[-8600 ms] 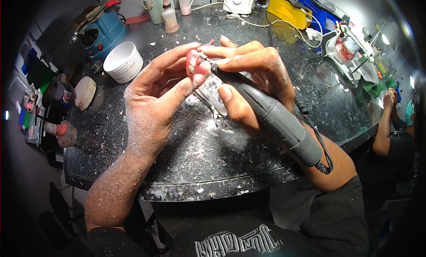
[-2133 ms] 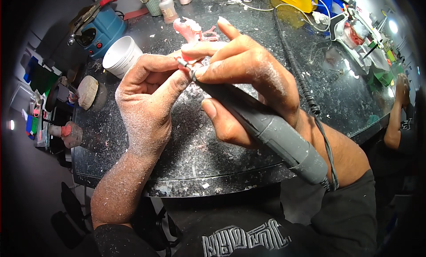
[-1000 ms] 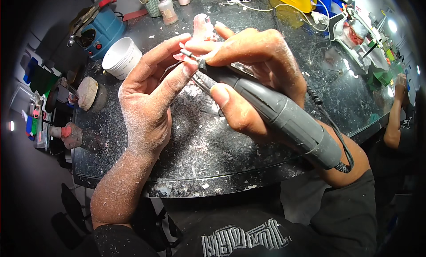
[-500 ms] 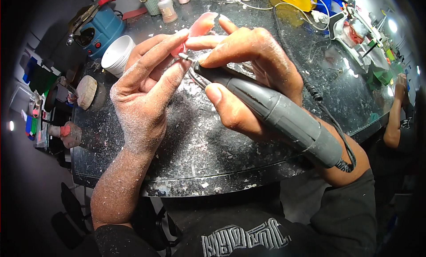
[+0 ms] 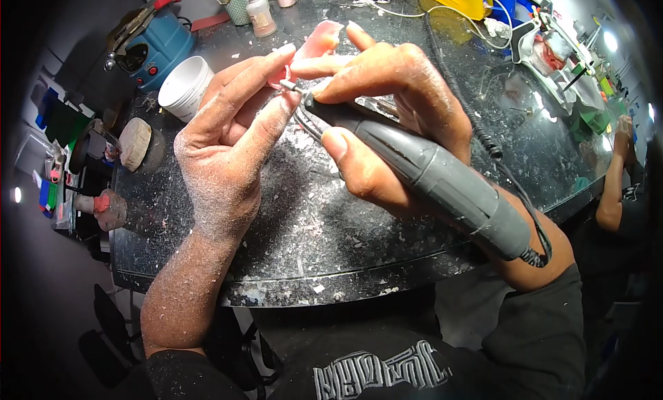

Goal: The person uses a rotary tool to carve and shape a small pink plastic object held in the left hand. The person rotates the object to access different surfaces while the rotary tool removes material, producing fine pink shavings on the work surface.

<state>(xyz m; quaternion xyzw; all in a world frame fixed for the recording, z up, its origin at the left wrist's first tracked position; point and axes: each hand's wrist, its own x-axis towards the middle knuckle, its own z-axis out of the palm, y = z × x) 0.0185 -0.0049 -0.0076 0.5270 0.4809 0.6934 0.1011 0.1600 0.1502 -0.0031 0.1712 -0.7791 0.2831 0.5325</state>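
My left hand [image 5: 219, 148], coated in pale dust, pinches a thin, curved pink denture base [image 5: 320, 42] between thumb and fingers. Much of that piece is hidden behind the fingers of both hands. Wrapped in my right hand [image 5: 407, 86] is a black rotary handpiece [image 5: 435, 176], slanting from lower right to upper left. Its small metal bur [image 5: 290, 86] sits at the near edge of the pink piece, close by my left thumb tip. The right hand's extended fingers reach over to the denture base and seem to touch it.
Pale shavings cover the dark worktable [image 5: 331, 251]. A white tub [image 5: 185, 89], a plaster disc [image 5: 135, 144] and a blue machine [image 5: 162, 48] stand left. A dropper bottle [image 5: 260, 17] is at the back. Right are a coiled cord [image 5: 476, 124], an articulator [image 5: 552, 51] and another person's arm [image 5: 613, 186].
The pink denture base has tipped slightly, its far end shifting a little right. The bur and my left thumb have moved slightly; both holds stay the same.
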